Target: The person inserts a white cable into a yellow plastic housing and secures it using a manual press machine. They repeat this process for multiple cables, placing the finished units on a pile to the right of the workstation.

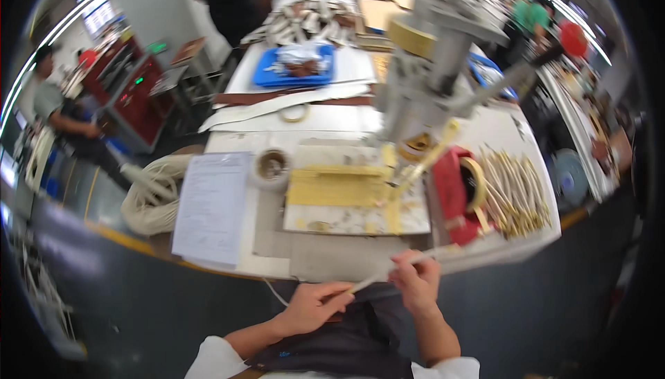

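Observation:
A white cord (373,281) stretches between my hands at the front edge of the table, above my lap. My left hand (315,305) is closed round it, and a thin length of cord trails from behind this hand toward the table's edge. My right hand (418,281) pinches the cord further along, and an end sticks out past the fingers to the right. Beyond the hands lies a pale board (357,226) with yellow tape strips (332,188) across it. To the right, a red tape dispenser (450,202) stands beside a pile of white cord pieces (516,188) with yellowish ends.
A lever press (443,53) rises behind the board. At the left are a printed sheet (211,206), a tape roll (271,168) and a big cord coil (152,197). Farther back sit a blue tray (263,76) and strips of material (291,101). Other people work around the room.

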A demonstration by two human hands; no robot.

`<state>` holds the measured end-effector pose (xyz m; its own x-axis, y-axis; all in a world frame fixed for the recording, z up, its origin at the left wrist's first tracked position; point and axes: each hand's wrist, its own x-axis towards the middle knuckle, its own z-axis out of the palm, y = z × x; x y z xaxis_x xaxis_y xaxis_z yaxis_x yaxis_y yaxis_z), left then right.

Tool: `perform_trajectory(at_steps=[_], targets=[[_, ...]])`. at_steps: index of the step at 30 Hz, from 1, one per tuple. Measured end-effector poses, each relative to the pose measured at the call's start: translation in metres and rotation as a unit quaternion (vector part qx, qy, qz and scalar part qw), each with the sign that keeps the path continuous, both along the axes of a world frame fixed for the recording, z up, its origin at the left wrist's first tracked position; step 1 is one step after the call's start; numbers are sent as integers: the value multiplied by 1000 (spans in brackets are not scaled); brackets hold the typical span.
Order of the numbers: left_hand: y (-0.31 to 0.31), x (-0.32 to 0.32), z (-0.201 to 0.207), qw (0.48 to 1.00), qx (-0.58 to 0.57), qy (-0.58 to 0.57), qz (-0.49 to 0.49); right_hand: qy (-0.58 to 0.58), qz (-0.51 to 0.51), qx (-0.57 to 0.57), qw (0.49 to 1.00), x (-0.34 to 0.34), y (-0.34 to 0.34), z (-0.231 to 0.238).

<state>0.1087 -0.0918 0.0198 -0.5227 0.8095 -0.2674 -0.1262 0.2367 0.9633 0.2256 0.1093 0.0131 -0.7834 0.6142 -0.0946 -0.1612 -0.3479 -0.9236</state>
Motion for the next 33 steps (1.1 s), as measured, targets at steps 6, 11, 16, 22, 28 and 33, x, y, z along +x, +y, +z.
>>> perform_trajectory(at_steps=[6,11,16,22,28,33], targets=[[-6,-18,-9,986,41,159,10,-8,26,-22,999,-22,10,-2],[-11,-31,-10,970,41,183,153,-33,-42,46,998,-38,32,-3],[-2,-55,13,887,48,435,147,-126,-102,170,972,-57,65,10],[40,-73,10,864,46,496,77,-232,-170,389,875,-84,106,-10],[52,-68,-2,872,22,485,62,-264,-174,378,870,-86,108,-1],[70,-81,-10,834,32,547,66,-301,-168,470,812,-101,111,17]])
